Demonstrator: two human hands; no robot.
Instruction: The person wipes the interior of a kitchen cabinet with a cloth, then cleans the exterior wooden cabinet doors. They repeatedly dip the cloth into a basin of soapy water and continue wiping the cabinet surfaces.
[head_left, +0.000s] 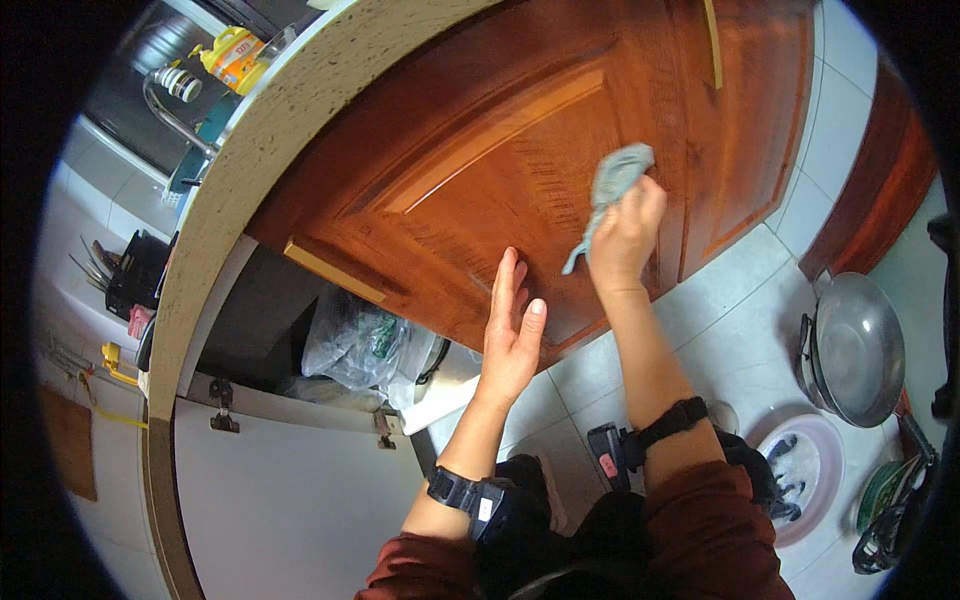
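Observation:
Bunched in my right hand (626, 232) is a pale blue-grey cloth (619, 176), held against or very close to a brown wooden cabinet door (487, 180). The hand and cloth look slightly blurred. My left hand (514, 319) is empty, its fingers straight and the thumb apart, near the lower edge of the same door; whether it touches the wood I cannot tell. A gold-coloured handle (334, 270) lies along the door's left edge. Beside it the cabinet stands open, with clear plastic bags (360, 337) inside.
An open white-backed door (292, 480) with hinges is at lower left. The speckled countertop edge (225, 165) curves above, bearing a yellow detergent jug (234, 60). On the tiled floor at right are a metal wok (859, 349) and a pale basin (825, 457) holding sudsy water and dark cloth.

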